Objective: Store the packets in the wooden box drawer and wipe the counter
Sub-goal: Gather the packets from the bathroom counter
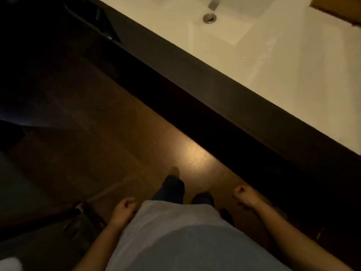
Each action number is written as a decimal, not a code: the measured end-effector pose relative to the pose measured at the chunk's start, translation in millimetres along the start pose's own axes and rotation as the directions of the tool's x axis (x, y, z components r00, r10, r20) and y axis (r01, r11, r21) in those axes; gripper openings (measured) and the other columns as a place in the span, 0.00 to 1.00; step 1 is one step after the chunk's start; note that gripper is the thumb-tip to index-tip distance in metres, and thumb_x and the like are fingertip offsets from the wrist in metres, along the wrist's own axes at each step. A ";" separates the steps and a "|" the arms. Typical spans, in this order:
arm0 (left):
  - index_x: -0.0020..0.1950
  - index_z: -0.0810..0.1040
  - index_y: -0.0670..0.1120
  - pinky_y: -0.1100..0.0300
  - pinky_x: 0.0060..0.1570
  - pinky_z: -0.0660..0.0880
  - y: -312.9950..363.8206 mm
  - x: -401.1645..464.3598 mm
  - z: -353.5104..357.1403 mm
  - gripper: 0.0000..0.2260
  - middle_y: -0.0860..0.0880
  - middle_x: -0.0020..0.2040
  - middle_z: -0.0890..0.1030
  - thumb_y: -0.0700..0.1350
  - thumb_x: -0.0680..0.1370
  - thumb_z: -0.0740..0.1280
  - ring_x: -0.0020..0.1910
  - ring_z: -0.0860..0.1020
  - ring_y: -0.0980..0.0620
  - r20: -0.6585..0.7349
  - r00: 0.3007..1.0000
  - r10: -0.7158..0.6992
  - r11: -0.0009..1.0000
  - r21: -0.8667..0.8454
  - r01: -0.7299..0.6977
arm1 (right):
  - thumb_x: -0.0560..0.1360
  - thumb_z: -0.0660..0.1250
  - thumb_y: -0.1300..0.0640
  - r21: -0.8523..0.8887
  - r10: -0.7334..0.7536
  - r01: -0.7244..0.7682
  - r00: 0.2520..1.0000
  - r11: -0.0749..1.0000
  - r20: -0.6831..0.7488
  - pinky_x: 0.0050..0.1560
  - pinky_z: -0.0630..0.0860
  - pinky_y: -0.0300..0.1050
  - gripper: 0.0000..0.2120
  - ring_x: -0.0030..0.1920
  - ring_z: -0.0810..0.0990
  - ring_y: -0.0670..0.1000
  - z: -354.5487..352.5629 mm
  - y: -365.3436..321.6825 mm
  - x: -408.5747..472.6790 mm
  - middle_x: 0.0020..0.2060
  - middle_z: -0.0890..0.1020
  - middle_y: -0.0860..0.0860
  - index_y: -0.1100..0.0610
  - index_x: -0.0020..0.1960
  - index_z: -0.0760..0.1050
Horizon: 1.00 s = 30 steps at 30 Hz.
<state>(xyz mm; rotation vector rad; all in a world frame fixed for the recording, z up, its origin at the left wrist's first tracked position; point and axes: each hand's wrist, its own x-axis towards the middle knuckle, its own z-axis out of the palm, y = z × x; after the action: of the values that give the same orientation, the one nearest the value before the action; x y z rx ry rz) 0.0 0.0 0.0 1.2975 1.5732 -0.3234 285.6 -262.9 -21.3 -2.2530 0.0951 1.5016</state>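
I look down at a dim floor beside a white counter (289,71) with a built-in sink. A corner of a wooden box (338,8) shows at the counter's top right edge. No packets are in sight. My left hand (123,210) hangs by my hip with the fingers loosely curled and nothing in it. My right hand (247,195) hangs low beside the dark counter front, curled into a loose fist, holding nothing.
The sink drain (209,17) and the base of a faucet (214,2) sit at the top. A dark cabinet front (224,98) runs diagonally under the counter. Brown floor (136,149) lies ahead; dark furniture (82,218) stands at lower left.
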 end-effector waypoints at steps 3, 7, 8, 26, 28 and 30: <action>0.62 0.73 0.38 0.52 0.53 0.71 -7.8 -0.1 -13.5 0.13 0.41 0.52 0.76 0.40 0.78 0.62 0.50 0.75 0.43 -0.057 0.998 -0.018 0.997 -0.071 0.014 | 0.76 0.61 0.63 -0.039 -0.057 0.056 0.998 0.998 -0.017 0.29 0.63 0.40 0.09 0.30 0.69 0.52 7.0 -26.4 3.8 0.30 0.70 0.53 0.57 0.38 0.65; 0.61 0.73 0.36 0.50 0.57 0.71 -14.0 14.4 -33.2 0.13 0.37 0.55 0.77 0.38 0.78 0.62 0.51 0.74 0.44 -0.077 0.996 -0.051 0.990 -0.136 0.040 | 0.76 0.61 0.62 -0.109 -0.071 0.069 0.997 0.992 -0.014 0.28 0.62 0.40 0.08 0.28 0.67 0.50 28.5 -58.6 6.1 0.29 0.69 0.53 0.58 0.39 0.65; 0.61 0.73 0.36 0.50 0.57 0.70 -14.5 19.9 -40.4 0.13 0.37 0.56 0.77 0.37 0.78 0.62 0.51 0.74 0.44 -0.067 0.996 -0.054 0.990 -0.131 0.045 | 0.76 0.61 0.62 -0.119 -0.074 0.072 0.997 0.990 -0.016 0.28 0.61 0.40 0.10 0.27 0.66 0.50 37.0 -65.2 6.8 0.29 0.68 0.53 0.57 0.38 0.64; 0.64 0.71 0.38 0.61 0.36 0.67 74.4 162.6 -252.5 0.14 0.42 0.52 0.75 0.38 0.79 0.61 0.43 0.75 0.50 -0.065 0.996 0.066 0.976 -0.205 -0.079 | 0.76 0.61 0.62 -0.018 0.006 -0.008 0.995 1.000 -0.099 0.31 0.69 0.47 0.03 0.30 0.71 0.55 174.5 -241.0 21.4 0.32 0.73 0.57 0.61 0.49 0.68; 0.64 0.70 0.38 0.61 0.35 0.66 84.1 176.9 -260.3 0.14 0.41 0.53 0.76 0.39 0.79 0.60 0.45 0.75 0.49 -0.076 0.996 0.053 0.972 -0.225 -0.069 | 0.77 0.61 0.62 -0.030 -0.001 -0.001 0.996 1.000 -0.087 0.39 0.74 0.54 0.03 0.37 0.74 0.57 179.4 -280.4 32.4 0.36 0.74 0.57 0.59 0.50 0.67; 0.65 0.69 0.36 0.63 0.30 0.67 93.1 195.7 -268.7 0.15 0.37 0.55 0.76 0.38 0.79 0.60 0.44 0.75 0.48 -0.095 0.995 0.020 0.969 -0.243 -0.042 | 0.77 0.60 0.63 -0.088 -0.021 0.016 0.998 0.996 -0.053 0.47 0.76 0.58 0.06 0.38 0.75 0.57 184.7 -323.7 49.3 0.37 0.75 0.57 0.65 0.50 0.71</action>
<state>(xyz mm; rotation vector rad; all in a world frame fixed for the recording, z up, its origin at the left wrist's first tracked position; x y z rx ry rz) -41.5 342.6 -6.9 1.1563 1.6119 -0.0466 239.4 110.2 -24.0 -2.3570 0.0250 1.4624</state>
